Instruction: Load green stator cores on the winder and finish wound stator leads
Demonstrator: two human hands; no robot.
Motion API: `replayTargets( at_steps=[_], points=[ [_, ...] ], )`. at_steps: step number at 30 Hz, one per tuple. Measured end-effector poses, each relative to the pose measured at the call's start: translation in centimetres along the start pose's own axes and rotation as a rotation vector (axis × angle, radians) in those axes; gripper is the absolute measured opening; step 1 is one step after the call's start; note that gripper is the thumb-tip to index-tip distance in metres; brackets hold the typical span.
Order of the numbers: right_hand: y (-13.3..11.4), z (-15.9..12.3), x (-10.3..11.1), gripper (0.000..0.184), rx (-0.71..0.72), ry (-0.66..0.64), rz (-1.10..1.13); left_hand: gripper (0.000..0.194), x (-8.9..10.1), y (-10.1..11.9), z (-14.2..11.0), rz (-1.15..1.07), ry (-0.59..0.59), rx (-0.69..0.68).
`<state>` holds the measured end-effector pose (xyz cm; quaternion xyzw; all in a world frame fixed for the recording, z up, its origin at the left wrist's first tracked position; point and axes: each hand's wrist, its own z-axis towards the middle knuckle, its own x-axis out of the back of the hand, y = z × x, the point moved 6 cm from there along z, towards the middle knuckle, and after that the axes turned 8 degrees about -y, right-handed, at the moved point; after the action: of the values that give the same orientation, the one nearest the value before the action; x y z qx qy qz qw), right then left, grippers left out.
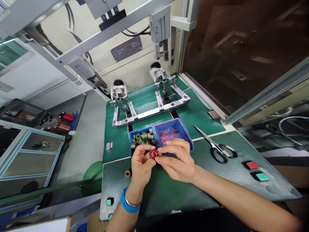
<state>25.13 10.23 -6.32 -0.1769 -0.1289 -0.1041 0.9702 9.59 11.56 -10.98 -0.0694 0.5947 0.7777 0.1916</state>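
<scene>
Between both hands, just in front of two blue bins, is a small round motor stator (154, 154) with red windings. My left hand (142, 162) pinches it from the left with thumb and forefinger. From the right, the fingertips of my right hand (180, 161) close on its edge; whether they also hold a wire is too small to tell. Behind the left hand, a blue bin (131, 137) holds several green-and-metal stators (143, 138). The bluish bin (187, 137) beside it contains many short red and pink pieces (169, 133). A copper-coloured stator (127, 173) lies left of my left wrist.
Black-handled scissors (217, 146) lie to the right. A red button (252, 165) and a green button (262, 176) sit near the right corner. A metal fixture frame (149, 112) stands behind the bins, under overhead machine arms (160, 29). A window frame (205, 100) bounds the right.
</scene>
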Motion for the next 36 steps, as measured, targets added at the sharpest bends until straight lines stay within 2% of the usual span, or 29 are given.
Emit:
replayTargets(
  at_steps=[5, 15, 20, 29, 36],
  points=[
    [0.5, 0.1, 0.4, 0.014, 0.004, 0.031, -0.025, 0.032, -0.4, 0.0, 0.0, -0.067, -0.034, 0.021],
    [0.3, 0.0, 0.2, 0.018, 0.11, -0.004, -0.094, 0.035, -0.1, -0.1, -0.2, -0.026, -0.064, 0.032],
    [0.6, 0.1, 0.7, 0.004, 0.066, 0.018, -0.059, 0.03, -0.5, 0.0, -0.2, -0.043, -0.086, 0.059],
    [1.2, 0.4, 0.7, 0.018, 0.059, -0.015, -0.037, 0.03, -0.7, -0.2, -0.2, -0.005, -0.131, 0.099],
    [1.2, 0.3, 0.5, 0.019, 0.123, -0.032, -0.039, 0.033, -1.1, -0.3, 0.0, -0.025, -0.167, 0.091]
  ],
)
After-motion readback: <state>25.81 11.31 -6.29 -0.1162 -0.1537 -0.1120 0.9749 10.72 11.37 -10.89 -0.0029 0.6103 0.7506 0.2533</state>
